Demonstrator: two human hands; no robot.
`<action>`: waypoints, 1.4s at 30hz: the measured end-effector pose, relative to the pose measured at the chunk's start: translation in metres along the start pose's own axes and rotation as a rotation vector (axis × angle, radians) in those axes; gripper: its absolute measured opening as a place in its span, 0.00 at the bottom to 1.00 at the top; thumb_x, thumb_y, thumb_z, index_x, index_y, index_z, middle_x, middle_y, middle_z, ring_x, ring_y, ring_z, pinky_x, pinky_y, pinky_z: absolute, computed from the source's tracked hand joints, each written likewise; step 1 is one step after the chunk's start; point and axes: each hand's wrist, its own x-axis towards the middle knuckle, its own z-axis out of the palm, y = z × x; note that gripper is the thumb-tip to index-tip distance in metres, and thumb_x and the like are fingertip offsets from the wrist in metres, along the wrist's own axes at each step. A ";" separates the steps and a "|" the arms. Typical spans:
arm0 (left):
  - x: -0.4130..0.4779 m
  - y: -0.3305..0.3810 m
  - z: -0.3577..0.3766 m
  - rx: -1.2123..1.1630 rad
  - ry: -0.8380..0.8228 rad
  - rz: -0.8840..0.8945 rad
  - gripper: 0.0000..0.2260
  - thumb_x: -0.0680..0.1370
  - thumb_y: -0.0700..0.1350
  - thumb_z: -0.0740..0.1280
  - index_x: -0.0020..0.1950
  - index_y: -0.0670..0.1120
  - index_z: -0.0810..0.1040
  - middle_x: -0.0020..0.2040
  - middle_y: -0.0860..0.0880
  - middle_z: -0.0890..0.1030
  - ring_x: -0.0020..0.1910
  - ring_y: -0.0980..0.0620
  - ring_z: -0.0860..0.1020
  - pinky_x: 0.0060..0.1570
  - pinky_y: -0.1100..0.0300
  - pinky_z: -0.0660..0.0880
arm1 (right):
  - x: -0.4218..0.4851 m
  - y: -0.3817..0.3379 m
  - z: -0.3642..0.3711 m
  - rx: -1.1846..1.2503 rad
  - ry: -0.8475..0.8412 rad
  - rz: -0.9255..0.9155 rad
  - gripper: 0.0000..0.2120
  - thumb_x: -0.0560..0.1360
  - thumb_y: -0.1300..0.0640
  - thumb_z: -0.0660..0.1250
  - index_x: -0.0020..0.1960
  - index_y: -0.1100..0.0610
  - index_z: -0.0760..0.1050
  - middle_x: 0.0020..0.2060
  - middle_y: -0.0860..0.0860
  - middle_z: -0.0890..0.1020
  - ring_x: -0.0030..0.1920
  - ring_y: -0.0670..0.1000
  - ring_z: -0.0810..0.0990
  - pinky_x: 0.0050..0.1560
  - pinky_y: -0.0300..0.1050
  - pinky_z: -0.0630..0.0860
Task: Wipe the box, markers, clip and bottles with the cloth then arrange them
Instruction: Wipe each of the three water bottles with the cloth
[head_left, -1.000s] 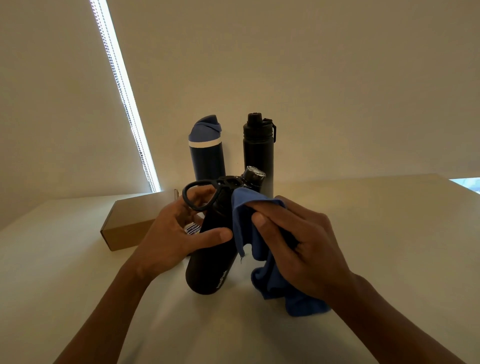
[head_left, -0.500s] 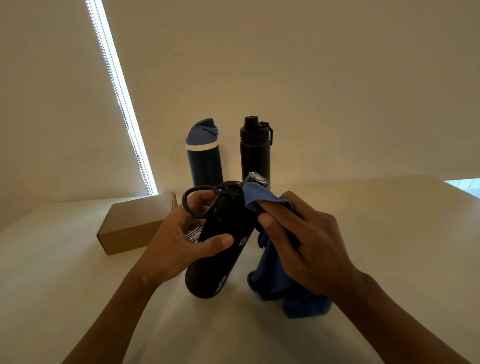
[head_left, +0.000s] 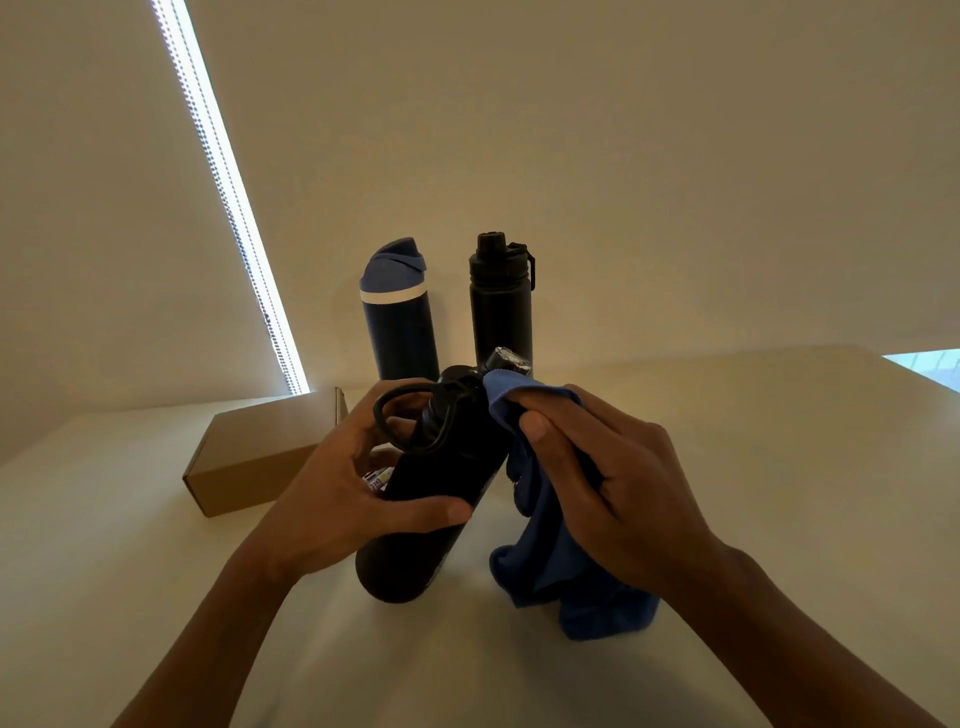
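Observation:
My left hand (head_left: 340, 491) grips a black bottle (head_left: 415, 540) with a loop handle, tilted with its base on the table. My right hand (head_left: 602, 483) holds a blue cloth (head_left: 550, 561) against the bottle's upper right side near the cap. A navy bottle with a blue lid (head_left: 397, 312) and a second black bottle (head_left: 500, 301) stand upright behind. A brown cardboard box (head_left: 260, 449) lies to the left. A bit of a marker pack (head_left: 376, 477) shows under my left fingers. The clip is not visible.
The pale table (head_left: 753, 426) spreads around the objects and ends at a wall close behind the bottles. A bright window strip (head_left: 228, 197) with a bead chain runs down the wall at the left.
The cloth has slid a little up toward the bottle's cap, and the held bottle has turned slightly. The standing bottles and box have not moved.

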 end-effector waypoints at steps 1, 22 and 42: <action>0.000 0.001 0.000 0.012 0.006 0.015 0.38 0.62 0.48 0.83 0.60 0.79 0.70 0.60 0.73 0.78 0.60 0.73 0.76 0.52 0.79 0.72 | 0.000 -0.001 -0.002 -0.046 -0.014 -0.008 0.13 0.83 0.56 0.63 0.53 0.65 0.81 0.36 0.40 0.78 0.39 0.30 0.77 0.40 0.27 0.72; 0.001 0.004 0.006 0.032 0.130 0.194 0.35 0.61 0.57 0.82 0.63 0.68 0.70 0.62 0.62 0.80 0.65 0.59 0.79 0.59 0.70 0.76 | -0.002 -0.012 -0.011 -0.116 -0.147 -0.076 0.19 0.83 0.44 0.55 0.57 0.53 0.80 0.37 0.44 0.80 0.36 0.40 0.77 0.38 0.29 0.73; 0.000 0.003 0.009 0.012 0.077 0.206 0.35 0.64 0.59 0.80 0.66 0.72 0.68 0.62 0.65 0.79 0.64 0.59 0.80 0.61 0.66 0.78 | 0.006 -0.026 -0.026 -0.193 0.016 -0.108 0.20 0.77 0.43 0.69 0.61 0.56 0.78 0.29 0.37 0.69 0.27 0.39 0.69 0.34 0.26 0.65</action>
